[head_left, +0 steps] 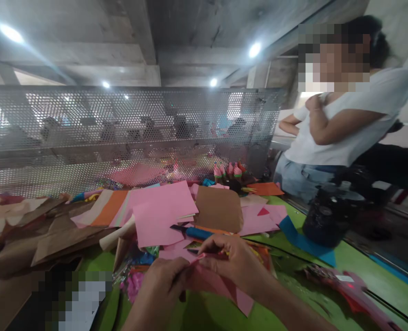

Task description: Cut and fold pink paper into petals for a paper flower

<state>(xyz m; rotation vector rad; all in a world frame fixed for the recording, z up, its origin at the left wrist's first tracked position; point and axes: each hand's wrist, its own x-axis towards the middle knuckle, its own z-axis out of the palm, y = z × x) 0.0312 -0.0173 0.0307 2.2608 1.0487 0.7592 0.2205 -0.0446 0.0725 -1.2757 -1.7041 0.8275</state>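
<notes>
Both of my hands work close together over the green table (96,266). My left hand (164,282) has its fingers closed on the near edge of a pink sheet (212,282). With thumb and fingers pinched, my right hand (233,262) grips the same sheet from the other side. The sheet is bent between the hands, and one corner hangs down toward me. Just beyond my right hand lies a blue-handled tool (200,233) with a dark pointed tip. Flat pink sheets (162,211) are stacked behind it, beside a brown sheet (219,209).
On the right lie a pink glue gun (355,289), a blue strip (303,239) and a dark pot (328,220). Brown paper (59,234) covers the left. Pink cone-shaped pieces (236,170) stand near a perforated metal screen (138,133). A person in a white shirt (355,119) stands to the right.
</notes>
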